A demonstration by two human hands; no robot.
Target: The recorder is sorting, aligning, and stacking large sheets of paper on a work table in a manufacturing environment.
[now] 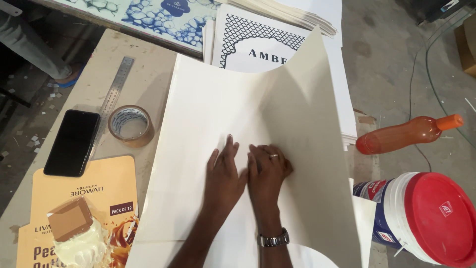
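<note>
The large white sheet (pixel 223 124) lies on the worktop (pixel 148 64), its right side curled up. Left hand (pixel 224 173) and right hand (pixel 267 171) press it, open and flat, gripping nothing. Advisable: even pressure outward along the fold; tape roll (pixel 131 125) sits left.

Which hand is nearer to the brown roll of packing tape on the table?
Left. The left hand presses flat on the large white sheet, right of the brown tape roll. The right hand, wearing a ring, lies beyond the left, farther from it.
</note>
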